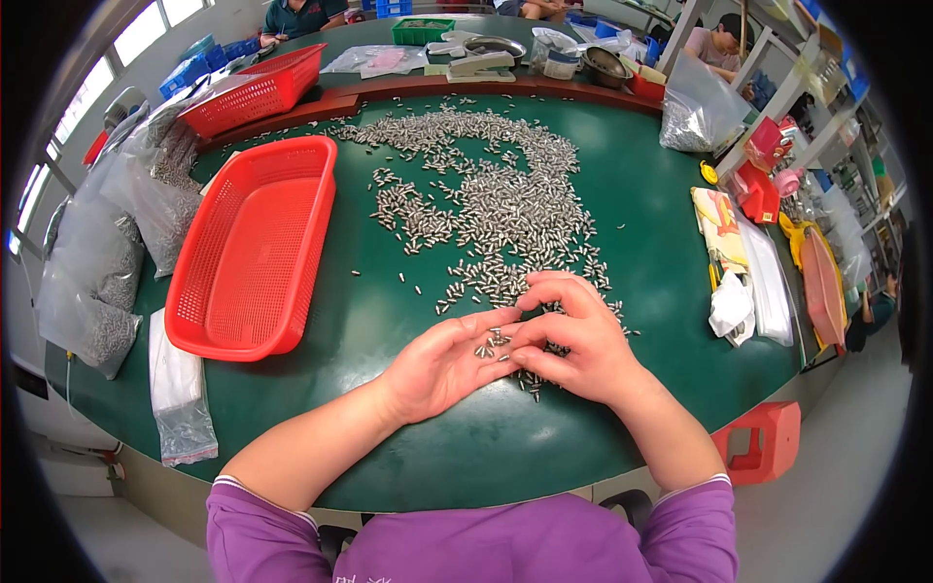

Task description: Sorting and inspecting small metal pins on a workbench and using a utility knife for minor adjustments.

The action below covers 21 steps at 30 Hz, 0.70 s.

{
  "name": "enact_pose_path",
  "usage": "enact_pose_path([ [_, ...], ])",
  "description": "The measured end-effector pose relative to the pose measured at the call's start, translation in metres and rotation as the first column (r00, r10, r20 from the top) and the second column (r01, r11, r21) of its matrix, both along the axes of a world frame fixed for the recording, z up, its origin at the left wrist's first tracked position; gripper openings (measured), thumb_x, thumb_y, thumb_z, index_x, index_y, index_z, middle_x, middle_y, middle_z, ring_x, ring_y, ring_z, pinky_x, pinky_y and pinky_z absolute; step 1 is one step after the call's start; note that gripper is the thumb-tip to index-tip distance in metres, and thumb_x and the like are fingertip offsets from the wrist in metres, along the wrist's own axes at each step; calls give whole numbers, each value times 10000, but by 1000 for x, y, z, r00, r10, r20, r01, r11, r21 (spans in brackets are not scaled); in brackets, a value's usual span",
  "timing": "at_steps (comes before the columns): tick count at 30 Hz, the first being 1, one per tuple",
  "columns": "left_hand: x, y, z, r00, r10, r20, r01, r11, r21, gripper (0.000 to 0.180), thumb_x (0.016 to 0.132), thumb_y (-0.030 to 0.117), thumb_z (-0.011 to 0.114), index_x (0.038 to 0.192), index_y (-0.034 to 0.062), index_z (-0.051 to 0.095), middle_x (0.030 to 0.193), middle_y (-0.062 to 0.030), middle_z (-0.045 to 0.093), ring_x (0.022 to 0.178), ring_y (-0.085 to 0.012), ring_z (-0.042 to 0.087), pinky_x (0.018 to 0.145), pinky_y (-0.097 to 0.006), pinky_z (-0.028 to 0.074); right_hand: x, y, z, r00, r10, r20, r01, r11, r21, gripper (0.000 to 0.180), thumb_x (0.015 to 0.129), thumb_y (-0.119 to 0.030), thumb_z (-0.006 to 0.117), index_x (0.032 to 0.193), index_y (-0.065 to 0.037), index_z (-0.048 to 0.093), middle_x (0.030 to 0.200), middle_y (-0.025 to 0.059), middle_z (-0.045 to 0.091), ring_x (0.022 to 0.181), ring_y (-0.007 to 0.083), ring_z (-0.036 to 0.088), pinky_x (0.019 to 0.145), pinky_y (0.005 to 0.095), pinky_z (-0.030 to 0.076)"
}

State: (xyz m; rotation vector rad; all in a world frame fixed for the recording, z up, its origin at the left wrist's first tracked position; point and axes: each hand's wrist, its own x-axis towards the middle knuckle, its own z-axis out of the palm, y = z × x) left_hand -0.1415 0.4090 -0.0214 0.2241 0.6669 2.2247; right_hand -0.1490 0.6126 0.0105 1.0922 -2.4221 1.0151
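Note:
A large spread of small silvery metal pins (505, 209) covers the middle of the green table. My left hand (442, 361) is palm up at the near edge of the spread, with several of these pins (493, 342) lying in its cupped palm. Just over its fingers is my right hand (578, 335), thumb and fingers curled together near the left fingertips. Whatever the right hand pinches is hidden or too small to make out. A few more pins show beneath and beside the right hand.
A red perforated basket (258, 248) rests left of the spread, with bags of metal parts (107, 262) beyond it. At the right lie a crumpled white tissue (732, 306) and plastic sleeves (765, 282). A red stool (768, 442) stands below the table's right edge. Other people sit across.

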Motion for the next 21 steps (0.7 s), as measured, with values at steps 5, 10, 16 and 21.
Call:
enact_pose_path([
  [5, 0, 0, 0, 1000, -3, -9, 3, 1000, 29, 523, 933, 261, 417, 1371, -15, 343, 1329, -106, 429, 1228, -197, 431, 1073, -379, 332, 3, -4, 0, 998, 53, 36, -55, 998, 37, 191, 651, -90, 739, 823, -139, 671, 1051, 35, 556, 1122, 303, 508, 934, 432, 412],
  [10, 1, 0, -5, 1000, 1, -7, 0, 999, 40, 504, 936, 254, 411, 1362, -9, 357, 1338, -100, 419, 1237, -199, 422, 1074, -378, 326, 6, -5, 2, 992, 20, 126, -29, 997, 68, 152, 656, -92, 729, 781, -119, 646, 1083, 52, 549, 1179, 329, 462, 955, 435, 396],
  [16, 0, 0, -2, 1000, 1, -14, -1, 1000, 26, 496, 940, 180, 409, 1373, -39, 302, 1361, -143, 385, 1273, -240, 402, 1104, -391, 297, 1, 1, -5, 959, 61, 277, -42, 996, -72, 134, 725, -86, 710, 815, -80, 611, 1147, 84, 529, 1226, 326, 425, 996, 427, 374],
  [21, 4, 0, 5, 999, -33, 26, 35, 995, -96, 480, 939, 97, 443, 1361, -58, 277, 1353, -170, 383, 1267, -259, 420, 1106, -389, 320, -2, 5, -8, 844, 113, 524, 14, 973, -232, 73, 816, -79, 660, 873, -70, 615, 1176, 82, 514, 1222, 261, 431, 1009, 393, 355],
])
